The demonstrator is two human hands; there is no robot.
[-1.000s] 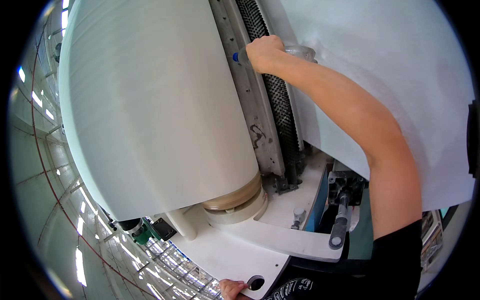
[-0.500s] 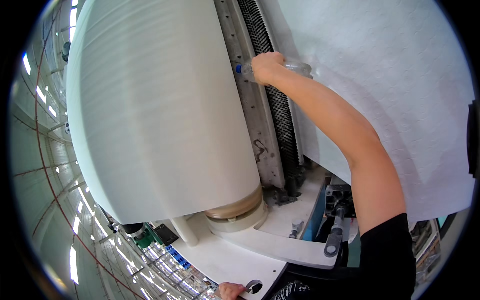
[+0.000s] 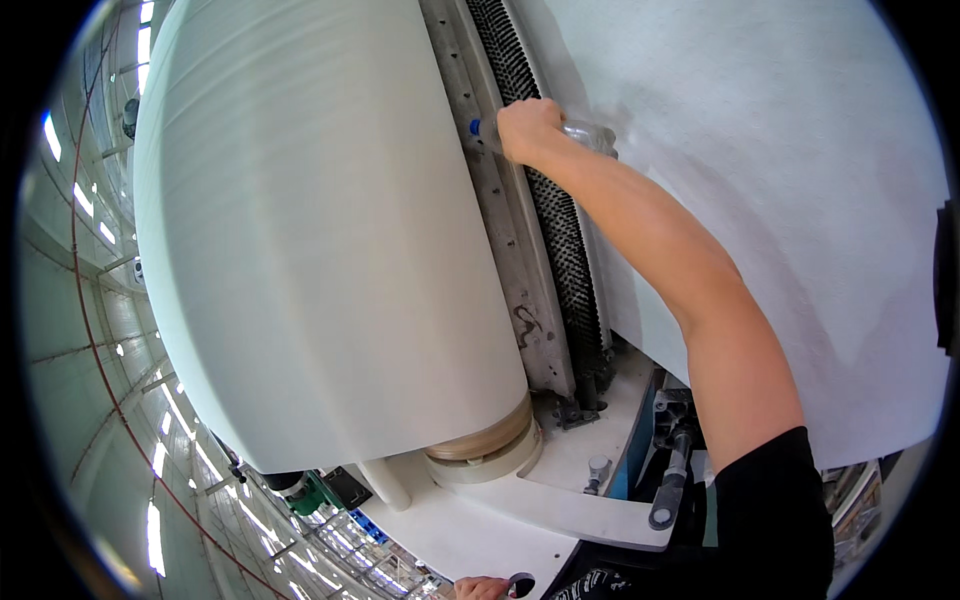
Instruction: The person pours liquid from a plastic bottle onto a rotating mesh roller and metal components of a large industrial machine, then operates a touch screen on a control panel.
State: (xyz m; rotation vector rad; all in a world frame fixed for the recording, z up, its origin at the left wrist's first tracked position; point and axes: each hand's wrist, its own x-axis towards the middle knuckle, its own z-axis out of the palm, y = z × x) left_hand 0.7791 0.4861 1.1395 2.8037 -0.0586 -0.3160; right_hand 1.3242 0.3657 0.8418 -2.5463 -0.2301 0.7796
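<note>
My right hand (image 3: 531, 128) is wrapped round the middle of a clear plastic bottle (image 3: 592, 136) with a blue cap. The bottle lies crosswise over the dark toothed strip (image 3: 562, 232), its cap pointing left over the grey metal bar (image 3: 500, 205). My fingers hide the bottle's middle. At the bottom edge, my left hand (image 3: 480, 588) is closed on the rim of the white machine panel (image 3: 470, 530), beside a round hole; it is partly cut off by the picture's edge.
A large roll wrapped in white sheet (image 3: 320, 230) stands left of the bar. White sheet material (image 3: 760, 180) spreads on the right. Below are a round tan end disc (image 3: 485, 438), a black-and-grey lever (image 3: 672, 480) and a small clear knob (image 3: 598, 470).
My right hand and the bottle have shifted slightly up and left in the picture. My left hand has moved a little right and down. The view has tilted slightly.
</note>
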